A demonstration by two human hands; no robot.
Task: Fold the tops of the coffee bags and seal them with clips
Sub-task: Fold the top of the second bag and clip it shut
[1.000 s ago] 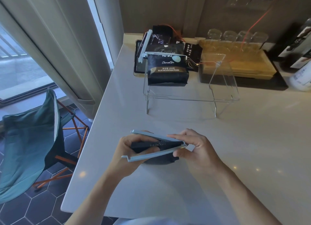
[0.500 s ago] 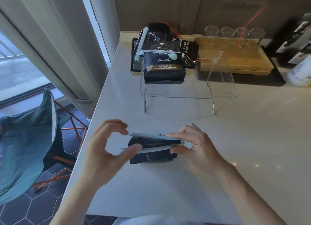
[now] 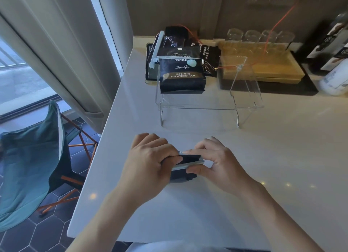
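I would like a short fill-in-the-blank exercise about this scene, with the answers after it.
1. Both hands, left and right, press a pale clip onto a ____ bag.
2. The sealed bag sits on a clear ____.
3. The chair on the floor is ____.

Answers: black; stand; green

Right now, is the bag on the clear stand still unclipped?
No: the bag on the clear stand already has a pale clip across its folded top.
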